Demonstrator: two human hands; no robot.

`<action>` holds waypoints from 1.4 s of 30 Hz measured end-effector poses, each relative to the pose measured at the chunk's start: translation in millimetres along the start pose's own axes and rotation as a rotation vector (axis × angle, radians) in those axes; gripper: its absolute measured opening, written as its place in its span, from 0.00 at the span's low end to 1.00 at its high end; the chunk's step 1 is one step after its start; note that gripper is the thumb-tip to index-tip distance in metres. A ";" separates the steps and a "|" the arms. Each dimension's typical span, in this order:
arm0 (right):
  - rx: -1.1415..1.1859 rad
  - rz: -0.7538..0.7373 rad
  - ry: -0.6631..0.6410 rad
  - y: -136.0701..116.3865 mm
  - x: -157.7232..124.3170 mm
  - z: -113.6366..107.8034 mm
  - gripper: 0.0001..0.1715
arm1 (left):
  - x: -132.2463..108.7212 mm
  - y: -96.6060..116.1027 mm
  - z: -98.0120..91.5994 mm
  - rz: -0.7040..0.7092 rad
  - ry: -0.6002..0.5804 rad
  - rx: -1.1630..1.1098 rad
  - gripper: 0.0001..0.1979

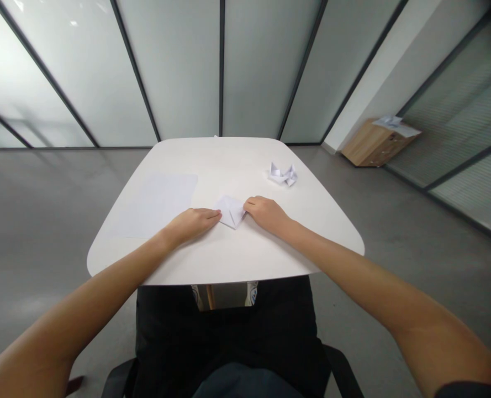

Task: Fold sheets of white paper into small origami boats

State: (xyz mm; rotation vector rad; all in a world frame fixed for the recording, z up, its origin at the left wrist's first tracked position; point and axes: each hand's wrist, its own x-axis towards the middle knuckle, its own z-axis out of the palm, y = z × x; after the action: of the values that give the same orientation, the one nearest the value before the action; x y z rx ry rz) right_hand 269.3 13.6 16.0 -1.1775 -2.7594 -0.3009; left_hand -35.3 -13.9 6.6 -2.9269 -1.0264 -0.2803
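A small folded white paper (231, 211) lies on the white table with crease lines meeting near its middle. My left hand (201, 219) grips its left corner, fingers together and pointing right. At the opposite corner, my right hand (264, 211) pinches the paper between thumb and curled fingers. Behind my right hand stands a folded paper figure (283, 174) with pointed ends, apart from both hands. To the left of the folded paper, flat white sheets (158, 202) rest on the tabletop.
The white table (212, 265) has rounded corners, and its front edge is just above my lap. A wooden cabinet (373, 145) with papers on top stands on the floor at the right. Frosted glass panels (265, 66) line the far side.
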 end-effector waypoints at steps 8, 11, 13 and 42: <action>0.046 0.011 -0.003 1.2 -2.1 0.4 0.13 | -1.5 1.5 -1.6 0.059 -0.017 0.042 0.25; 0.069 -0.018 -0.015 4.2 -4.0 2.3 0.14 | -1.6 0.7 -1.8 0.101 -0.026 0.076 0.26; 0.067 -0.027 -0.016 4.6 -6.0 2.0 0.15 | -0.9 0.4 -1.7 0.132 -0.026 0.111 0.24; 0.022 -0.158 -0.041 -18.2 0.4 -10.1 0.22 | 18.7 33.5 -20.3 -0.045 -0.043 0.193 0.17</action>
State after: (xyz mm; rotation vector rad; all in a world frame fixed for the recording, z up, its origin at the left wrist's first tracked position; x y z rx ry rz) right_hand 256.2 -0.9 23.5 -0.9734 -2.8897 -0.2641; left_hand -3.3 -30.3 31.0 -2.7515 -1.0614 -0.1119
